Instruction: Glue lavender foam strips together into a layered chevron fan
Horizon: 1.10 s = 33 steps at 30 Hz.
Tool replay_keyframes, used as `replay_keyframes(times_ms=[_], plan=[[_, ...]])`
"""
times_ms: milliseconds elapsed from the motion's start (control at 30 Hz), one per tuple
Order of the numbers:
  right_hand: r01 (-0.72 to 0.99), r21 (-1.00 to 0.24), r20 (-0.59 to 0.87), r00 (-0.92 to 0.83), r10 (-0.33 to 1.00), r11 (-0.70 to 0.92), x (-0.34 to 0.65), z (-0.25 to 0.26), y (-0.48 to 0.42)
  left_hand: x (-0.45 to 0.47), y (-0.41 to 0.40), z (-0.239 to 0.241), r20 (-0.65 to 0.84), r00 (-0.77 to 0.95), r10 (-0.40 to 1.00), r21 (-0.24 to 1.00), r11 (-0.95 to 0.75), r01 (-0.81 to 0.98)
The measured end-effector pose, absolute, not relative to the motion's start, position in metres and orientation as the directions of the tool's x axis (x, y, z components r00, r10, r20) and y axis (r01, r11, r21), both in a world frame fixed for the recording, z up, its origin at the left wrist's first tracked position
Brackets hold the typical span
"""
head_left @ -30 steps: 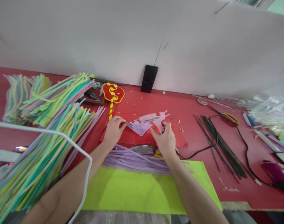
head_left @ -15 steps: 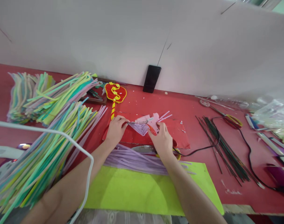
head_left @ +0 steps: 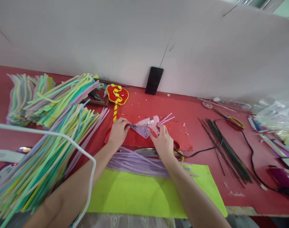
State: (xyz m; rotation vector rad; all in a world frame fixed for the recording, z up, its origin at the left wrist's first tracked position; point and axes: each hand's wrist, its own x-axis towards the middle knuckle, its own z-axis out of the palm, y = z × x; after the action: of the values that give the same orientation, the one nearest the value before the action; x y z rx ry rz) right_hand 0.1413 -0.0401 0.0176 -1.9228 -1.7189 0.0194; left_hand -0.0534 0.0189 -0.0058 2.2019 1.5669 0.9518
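Observation:
My right hand (head_left: 163, 144) is closed round the handle of a pink glue gun (head_left: 149, 123), whose nozzle points left over a folded lilac pipe-cleaner piece (head_left: 141, 130). My left hand (head_left: 117, 132) pinches the left edge of that lilac piece and holds it down on a red felt sheet (head_left: 180, 139). A bundle of loose lilac pipe cleaners (head_left: 137, 162) lies just in front of both hands, partly on a lime green sheet (head_left: 144, 193).
Big heaps of green, yellow and lilac pipe cleaners (head_left: 51, 133) fill the left. A red and yellow ornament (head_left: 117, 95) and a black phone (head_left: 154, 80) stand by the wall. Dark wire stems (head_left: 227, 152), a black cord (head_left: 251, 158) and yellow-handled scissors (head_left: 232, 120) lie at right.
My right hand lifted the glue gun from the red felt and brought it left over the lilac piece. My left hand stayed on the piece's left edge.

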Motion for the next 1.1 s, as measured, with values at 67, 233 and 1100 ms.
replay_keyframes(times_ms=[67, 233, 1100], plan=[[0.916, -0.401, 0.348, 0.177, 0.92, -0.024, 0.1408, 0.0173, -0.0401, -0.0532, 0.019, -0.0058, 0.353, 0.196, 0.915, 0.566, -0.376, 0.734], [0.914, -0.405, 0.357, 0.181, 0.916, -0.023, 0.1393, 0.0171, -0.0393, -0.0514, 0.0192, -0.0054, 0.356, 0.172, 0.918, 0.563, -0.358, 0.745], [0.914, -0.405, 0.352, 0.151, 0.924, 0.004, 0.1407, 0.0152, -0.0387, -0.0511, 0.0214, -0.0058, 0.338, 0.172, 0.925, 0.581, -0.349, 0.735]])
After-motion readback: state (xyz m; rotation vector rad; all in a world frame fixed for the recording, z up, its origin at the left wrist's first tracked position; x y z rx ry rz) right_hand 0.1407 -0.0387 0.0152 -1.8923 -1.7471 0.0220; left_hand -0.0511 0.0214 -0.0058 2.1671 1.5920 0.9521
